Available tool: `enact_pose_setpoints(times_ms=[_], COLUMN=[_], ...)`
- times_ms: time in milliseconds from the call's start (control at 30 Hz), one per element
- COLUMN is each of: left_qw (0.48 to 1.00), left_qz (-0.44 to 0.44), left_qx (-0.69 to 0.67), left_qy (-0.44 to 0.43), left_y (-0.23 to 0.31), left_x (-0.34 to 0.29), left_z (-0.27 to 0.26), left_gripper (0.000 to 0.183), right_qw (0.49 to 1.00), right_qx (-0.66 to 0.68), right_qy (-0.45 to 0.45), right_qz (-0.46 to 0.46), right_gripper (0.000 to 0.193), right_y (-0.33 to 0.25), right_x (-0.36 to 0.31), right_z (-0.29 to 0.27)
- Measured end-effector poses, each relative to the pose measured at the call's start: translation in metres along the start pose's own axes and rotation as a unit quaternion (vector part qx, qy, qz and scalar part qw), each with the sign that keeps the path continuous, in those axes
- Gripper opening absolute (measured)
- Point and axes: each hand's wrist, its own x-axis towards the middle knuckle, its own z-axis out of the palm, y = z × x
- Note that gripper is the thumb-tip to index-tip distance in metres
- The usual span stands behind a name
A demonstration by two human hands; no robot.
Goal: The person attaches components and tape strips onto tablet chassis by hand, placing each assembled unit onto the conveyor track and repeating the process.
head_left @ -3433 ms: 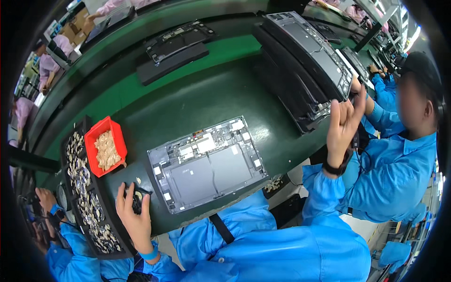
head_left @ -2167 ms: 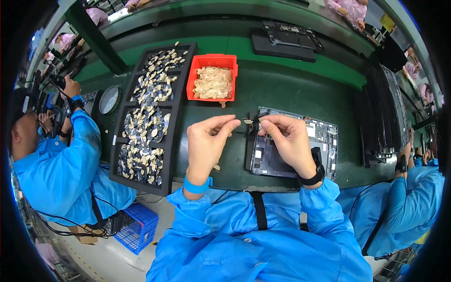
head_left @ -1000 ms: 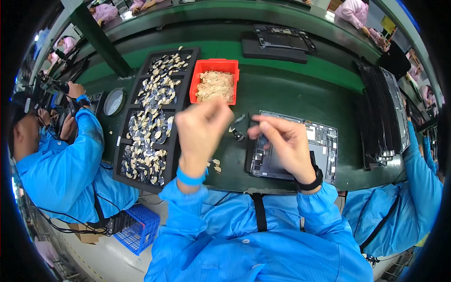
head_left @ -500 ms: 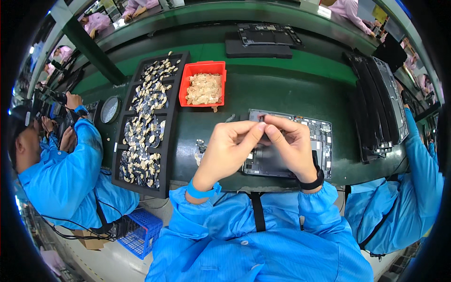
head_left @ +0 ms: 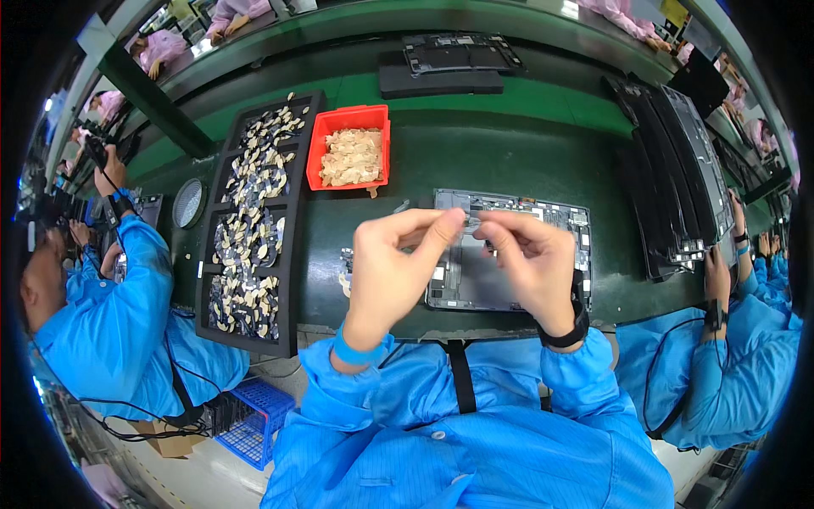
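Two hands up over an opened laptop chassis (head_left: 482,276), fingertips nearly meeting. That chassis lies on the green worktop (head_left: 475,161) right in front of the person, circuit board side up, with the right hand covering a good chunk of it.

Left hand (head_left: 390,270), the one with the blue wristband (head_left: 359,349), has thumb and forefinger pinched together above the chassis's left part. Right hand (head_left: 541,267), black wristband (head_left: 566,338), has thumb and finger drawn in close just across from it. Looks like some tiny pale bit sits between the fingertips, but it's blurry, so can't tell what it is or which hand actually has a grip on it.

Few small scraps (head_left: 346,271) lie on the worktop just beside the left hand. Further left is a long black tray (head_left: 289,288) with compartments full of little black and cream pieces (head_left: 248,242), and next to its upper end a red bin (head_left: 352,113) heaped with beige bits (head_left: 350,159). Past the tray there's a round dish (head_left: 188,204).

Back of the worktop: another chassis (head_left: 462,56) lying on a dark slab (head_left: 441,83). Over on the right, a leaning stack of dark panels (head_left: 678,170). Blue-sleeved co-workers sit on both sides.
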Motion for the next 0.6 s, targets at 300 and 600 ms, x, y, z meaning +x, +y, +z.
enact_pose_setpoints(times_ms=[300, 600], left_qw=[0.925, 0.874], left_qz=[0.297, 0.351], left_qx=[0.234, 0.336], left_qy=[0.035, 0.005], left_y=[-0.017, -0.009], left_x=[-0.001, -0.009], left_z=[-0.007, -0.021], left_gripper=[0.025, 0.021], right_qw=[0.929, 0.962], right_qx=[0.252, 0.127], right_qy=[-0.159, -0.182], right_qz=[0.218, 0.16], right_gripper=[0.028, 0.024], right_y=[-0.012, -0.018], right_x=[0.0, 0.003], right_z=[-0.005, -0.003])
